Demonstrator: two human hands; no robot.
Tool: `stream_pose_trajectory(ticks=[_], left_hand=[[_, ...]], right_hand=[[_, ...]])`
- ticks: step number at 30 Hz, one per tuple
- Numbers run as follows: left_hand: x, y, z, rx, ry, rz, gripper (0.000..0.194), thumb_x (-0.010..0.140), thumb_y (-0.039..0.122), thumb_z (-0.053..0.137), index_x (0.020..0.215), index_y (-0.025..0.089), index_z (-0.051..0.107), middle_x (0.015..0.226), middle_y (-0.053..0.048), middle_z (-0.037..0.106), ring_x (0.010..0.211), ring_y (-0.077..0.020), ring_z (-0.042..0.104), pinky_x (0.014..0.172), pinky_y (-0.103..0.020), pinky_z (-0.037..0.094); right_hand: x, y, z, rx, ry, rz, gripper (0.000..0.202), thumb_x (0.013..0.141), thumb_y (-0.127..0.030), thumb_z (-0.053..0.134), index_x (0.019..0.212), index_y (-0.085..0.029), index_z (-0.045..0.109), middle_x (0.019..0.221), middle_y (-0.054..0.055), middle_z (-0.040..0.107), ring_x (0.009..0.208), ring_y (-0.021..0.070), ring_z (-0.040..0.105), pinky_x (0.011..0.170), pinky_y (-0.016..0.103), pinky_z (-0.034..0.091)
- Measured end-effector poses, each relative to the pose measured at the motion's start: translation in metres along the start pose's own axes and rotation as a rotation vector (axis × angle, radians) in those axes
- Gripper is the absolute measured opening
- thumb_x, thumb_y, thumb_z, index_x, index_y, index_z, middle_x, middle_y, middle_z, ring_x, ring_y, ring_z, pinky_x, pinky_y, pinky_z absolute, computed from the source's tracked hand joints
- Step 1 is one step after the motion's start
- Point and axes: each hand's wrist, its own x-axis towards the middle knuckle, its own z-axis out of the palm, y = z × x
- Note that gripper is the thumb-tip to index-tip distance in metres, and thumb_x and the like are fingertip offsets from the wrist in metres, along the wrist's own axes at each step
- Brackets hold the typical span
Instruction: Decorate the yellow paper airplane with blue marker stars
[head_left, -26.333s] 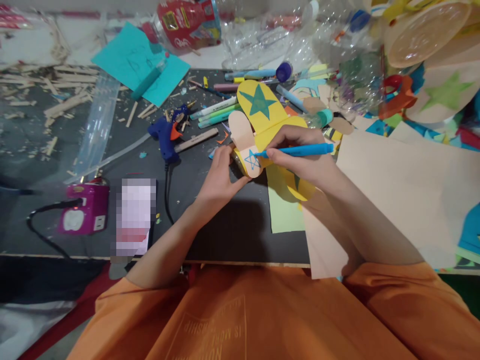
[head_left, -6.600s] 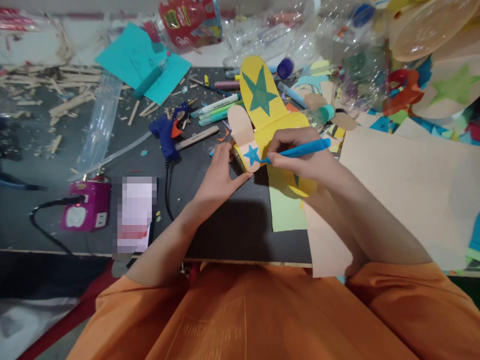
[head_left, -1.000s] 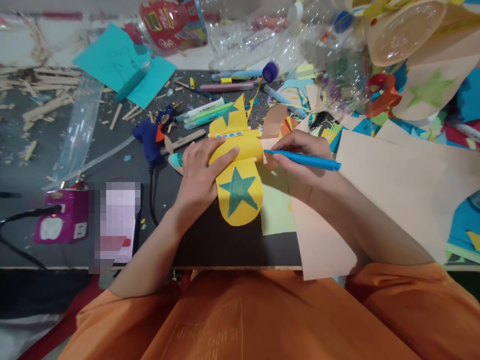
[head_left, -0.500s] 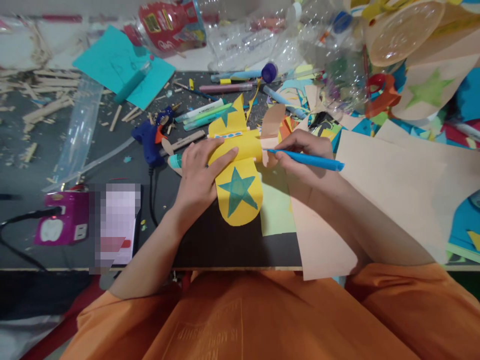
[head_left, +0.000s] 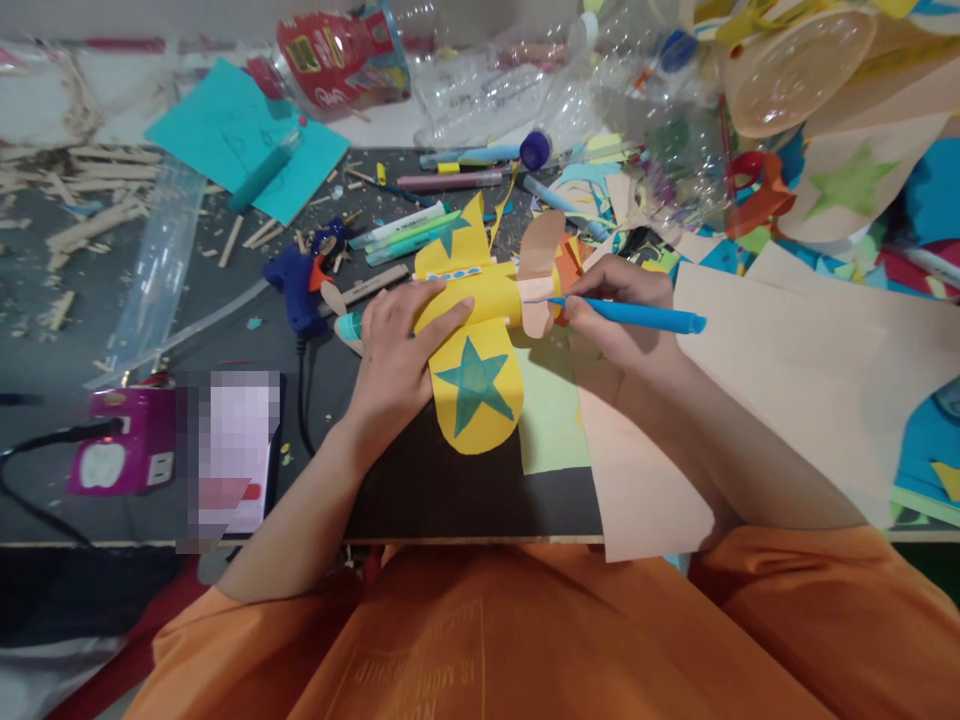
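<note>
A yellow paper plane (head_left: 491, 302) with teal stars on its wings lies across the middle of the table. My left hand (head_left: 401, 345) rests on its body, fingers pressed over the yellow tube, with a teal cap showing just left of the fingers. In my right hand (head_left: 619, 310) is a blue pen (head_left: 656, 317), pinched between thumb and fingers. Its tip points left over the pale pink paper tail piece (head_left: 537, 292) at the plane's right end. A line of blue marks shows on the white strip (head_left: 454, 273) by the upper wing.
A blue glue gun (head_left: 292, 285) and markers (head_left: 409, 230) lie left of and behind the plane. A phone (head_left: 240, 450) and purple power box (head_left: 124, 440) sit at front left. Plastic bottles (head_left: 480, 95) line the back. Pink paper sheets (head_left: 795, 370) cover the right side, near colourful scraps.
My right hand and the blue pen have shifted slightly right. The pen tip is now over the pink tail piece, away from its left edge. My left hand stays on the plane.
</note>
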Motion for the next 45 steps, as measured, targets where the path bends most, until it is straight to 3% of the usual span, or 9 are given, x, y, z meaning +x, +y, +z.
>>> stream_pose_trajectory(ticks=[5, 9, 14, 20, 24, 28, 41, 45], left_hand=[[0.001, -0.001, -0.001, 0.016, 0.007, 0.049, 0.036, 0.101, 0.045, 0.056, 0.136, 0.037, 0.063, 0.142, -0.009, 0.063, 0.135, -0.0311, 0.055, 0.116, -0.052, 0.04], [0.001, -0.003, -0.001, 0.031, 0.033, 0.084, 0.036, 0.101, 0.045, 0.056, 0.136, 0.037, 0.063, 0.141, -0.009, 0.064, 0.133, -0.0316, 0.057, 0.113, -0.051, 0.042], [0.0, 0.0, -0.001, 0.084, 0.046, 0.067, 0.036, 0.101, 0.048, 0.054, 0.134, 0.036, 0.065, 0.14, -0.008, 0.065, 0.133, -0.0304, 0.058, 0.113, -0.05, 0.043], [0.0, 0.002, -0.002, 0.028, 0.039, 0.05, 0.038, 0.099, 0.048, 0.06, 0.135, 0.039, 0.064, 0.141, -0.008, 0.064, 0.134, -0.0319, 0.057, 0.114, -0.051, 0.041], [-0.001, 0.001, 0.0, 0.047, 0.097, 0.093, 0.039, 0.098, 0.047, 0.063, 0.136, 0.037, 0.064, 0.14, -0.01, 0.065, 0.132, -0.0326, 0.059, 0.113, -0.053, 0.041], [-0.001, 0.002, -0.001, 0.036, 0.052, 0.029, 0.038, 0.099, 0.047, 0.062, 0.135, 0.039, 0.065, 0.141, -0.008, 0.064, 0.134, -0.0323, 0.057, 0.116, -0.052, 0.039], [-0.001, -0.001, 0.001, 0.048, 0.089, 0.087, 0.04, 0.098, 0.05, 0.062, 0.136, 0.038, 0.065, 0.14, -0.009, 0.065, 0.131, -0.0315, 0.059, 0.113, -0.048, 0.041], [-0.001, -0.002, 0.0, 0.01, 0.069, 0.069, 0.041, 0.097, 0.053, 0.063, 0.136, 0.039, 0.065, 0.141, -0.009, 0.064, 0.133, -0.033, 0.058, 0.115, -0.049, 0.038]], right_hand=[[-0.001, 0.002, -0.002, -0.026, 0.1, -0.052, 0.03, 0.087, -0.045, 0.071, 0.068, -0.028, 0.055, 0.06, 0.0, 0.061, 0.051, 0.0174, 0.055, 0.046, 0.035, 0.043], [-0.016, 0.012, -0.003, 0.0, 0.243, -0.104, 0.029, 0.092, -0.057, 0.064, 0.081, -0.03, 0.063, 0.068, 0.002, 0.066, 0.055, 0.0192, 0.062, 0.048, 0.037, 0.049], [-0.037, 0.017, 0.004, -0.022, 0.317, -0.094, 0.013, 0.095, -0.047, 0.066, 0.097, -0.034, 0.066, 0.079, 0.002, 0.071, 0.056, 0.0211, 0.066, 0.051, 0.04, 0.055], [-0.037, 0.013, 0.009, -0.043, 0.249, -0.194, 0.019, 0.099, -0.043, 0.059, 0.114, -0.036, 0.07, 0.099, 0.005, 0.076, 0.084, 0.0257, 0.074, 0.075, 0.045, 0.063], [-0.037, 0.014, 0.019, -0.046, 0.254, -0.296, 0.022, 0.096, -0.033, 0.063, 0.118, -0.038, 0.066, 0.098, 0.004, 0.076, 0.082, 0.0249, 0.074, 0.072, 0.044, 0.063], [-0.037, 0.017, 0.027, -0.059, 0.221, -0.417, 0.028, 0.091, -0.022, 0.069, 0.115, -0.037, 0.069, 0.091, 0.002, 0.079, 0.081, 0.0251, 0.076, 0.071, 0.042, 0.061], [-0.031, 0.016, 0.025, -0.237, 0.223, -0.553, 0.02, 0.094, -0.018, 0.064, 0.112, -0.024, 0.067, 0.09, 0.004, 0.08, 0.08, 0.0209, 0.078, 0.069, 0.034, 0.064], [-0.031, 0.016, 0.025, -0.26, 0.238, -0.553, 0.017, 0.095, -0.018, 0.064, 0.11, -0.026, 0.065, 0.09, 0.004, 0.08, 0.078, 0.021, 0.078, 0.066, 0.035, 0.064]])
